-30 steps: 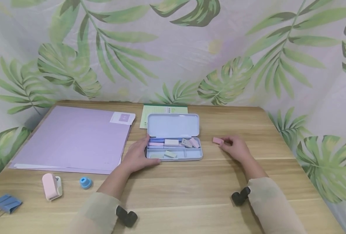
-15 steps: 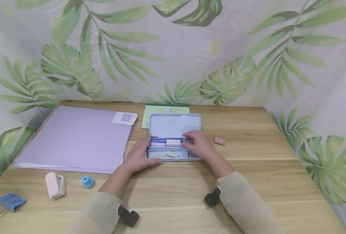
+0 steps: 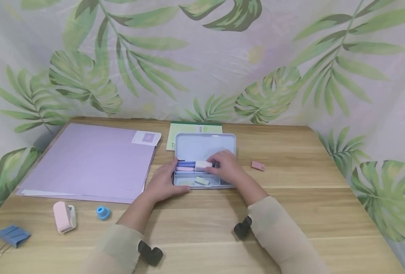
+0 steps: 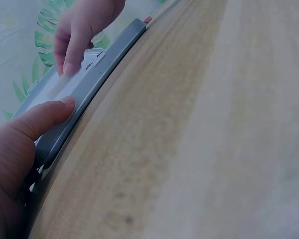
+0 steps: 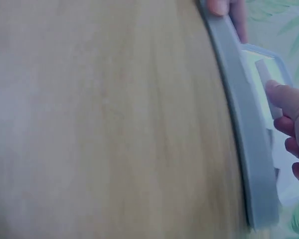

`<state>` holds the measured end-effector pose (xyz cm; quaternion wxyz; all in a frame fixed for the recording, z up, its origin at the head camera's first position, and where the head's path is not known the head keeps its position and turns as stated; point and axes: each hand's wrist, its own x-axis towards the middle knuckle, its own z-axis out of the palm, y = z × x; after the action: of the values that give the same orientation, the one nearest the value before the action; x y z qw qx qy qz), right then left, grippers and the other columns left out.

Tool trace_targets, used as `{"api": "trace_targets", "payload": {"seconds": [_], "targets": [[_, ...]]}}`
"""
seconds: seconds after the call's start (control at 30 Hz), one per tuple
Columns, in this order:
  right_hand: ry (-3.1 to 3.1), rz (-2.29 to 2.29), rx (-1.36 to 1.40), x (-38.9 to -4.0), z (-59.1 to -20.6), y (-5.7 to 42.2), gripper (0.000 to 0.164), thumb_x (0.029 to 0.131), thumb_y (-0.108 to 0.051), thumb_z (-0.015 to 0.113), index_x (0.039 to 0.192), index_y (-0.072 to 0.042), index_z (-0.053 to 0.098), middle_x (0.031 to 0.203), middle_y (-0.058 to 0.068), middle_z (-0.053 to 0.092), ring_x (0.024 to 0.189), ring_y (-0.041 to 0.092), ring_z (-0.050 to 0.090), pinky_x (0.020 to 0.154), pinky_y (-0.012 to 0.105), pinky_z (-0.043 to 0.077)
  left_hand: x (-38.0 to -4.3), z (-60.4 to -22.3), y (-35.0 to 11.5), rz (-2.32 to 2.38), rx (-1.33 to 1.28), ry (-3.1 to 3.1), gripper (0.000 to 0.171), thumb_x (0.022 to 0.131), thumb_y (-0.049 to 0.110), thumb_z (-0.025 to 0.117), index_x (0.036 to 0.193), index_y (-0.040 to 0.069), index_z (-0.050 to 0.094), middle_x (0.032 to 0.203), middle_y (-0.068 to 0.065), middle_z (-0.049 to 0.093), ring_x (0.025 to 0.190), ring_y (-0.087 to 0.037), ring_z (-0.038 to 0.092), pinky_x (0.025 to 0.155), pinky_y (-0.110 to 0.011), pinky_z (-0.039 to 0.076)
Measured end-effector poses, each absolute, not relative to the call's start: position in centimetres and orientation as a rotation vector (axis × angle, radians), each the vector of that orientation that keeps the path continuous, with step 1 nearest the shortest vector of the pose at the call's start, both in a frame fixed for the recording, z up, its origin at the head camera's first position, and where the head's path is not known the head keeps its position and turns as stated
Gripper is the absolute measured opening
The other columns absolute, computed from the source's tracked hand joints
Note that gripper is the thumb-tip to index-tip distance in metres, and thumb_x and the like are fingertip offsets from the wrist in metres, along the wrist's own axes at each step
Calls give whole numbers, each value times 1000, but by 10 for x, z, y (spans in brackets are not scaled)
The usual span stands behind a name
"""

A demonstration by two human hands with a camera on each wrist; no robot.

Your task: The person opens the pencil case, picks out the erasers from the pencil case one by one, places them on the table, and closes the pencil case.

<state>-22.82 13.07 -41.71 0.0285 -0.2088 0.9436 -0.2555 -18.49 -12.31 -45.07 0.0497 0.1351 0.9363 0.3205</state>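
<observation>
An open light-blue pencil case [image 3: 205,146] sits in the middle of the table in the head view, its lid tipped back. My left hand [image 3: 162,180] grips its left end, thumb along the front edge. Over the rear compartment, my right hand [image 3: 227,166] pinches a white eraser [image 3: 200,166] by its right end; the right wrist view shows this eraser [image 5: 263,73] between thumb and fingers. Blue and pink pens [image 3: 185,169] lie left of it in the case. A pale green eraser [image 3: 202,180] rests in the front compartment. My right hand hides the case's right part.
A pink eraser [image 3: 258,165] lies right of the case. Behind the case is a green notepad [image 3: 171,137]. Purple folders [image 3: 86,163] cover the left side, with a pink stapler-like tool [image 3: 64,217], a blue cone-shaped piece [image 3: 103,213] and a blue binder clip [image 3: 14,236] nearer.
My right hand has let go of the pink eraser on the table at right, moved left over the pencil case and taken hold of the white eraser. My left hand has stayed at the case.
</observation>
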Motion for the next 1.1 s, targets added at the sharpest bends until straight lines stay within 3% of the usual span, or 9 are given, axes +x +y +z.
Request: {"api": "trace_targets", "payload": {"seconds": [0.2,0.4,0.53,0.73,1.1], "targets": [[2884,-1075,-303,-214,-407,191,37,89,-28,70,119,-6,66,120,14,63,114,31,57,100,49,47,-187,-453,-121,973,425,2857,118,71,56,78,156,1,17,158,-21,31,145,-39,31,120,-53,25],[2962,-1049,22,-199,-411,287,49,94,-36,64,130,-3,58,132,22,57,122,41,51,102,60,41,-188,-453,-120,977,423,2849,119,71,58,77,156,1,16,158,-21,30,145,-39,30,120,-54,24],[3006,-979,88,-192,-420,329,47,96,-35,60,128,0,58,127,25,58,119,42,52,98,59,44,-187,-454,-121,980,414,2854,119,71,57,77,156,1,16,158,-22,30,145,-41,30,120,-55,24],[2981,-881,78,-190,-432,345,44,96,-30,63,125,3,61,120,25,63,105,35,58,90,50,48,-187,-454,-123,977,407,2855,118,72,58,77,156,1,16,158,-22,29,145,-41,29,120,-55,23],[2974,-850,24,-192,-435,335,44,95,-29,64,126,2,62,125,26,61,112,39,56,97,56,45,-187,-454,-123,974,419,2856,118,71,56,78,156,0,17,158,-22,31,145,-41,31,120,-54,24]]}}
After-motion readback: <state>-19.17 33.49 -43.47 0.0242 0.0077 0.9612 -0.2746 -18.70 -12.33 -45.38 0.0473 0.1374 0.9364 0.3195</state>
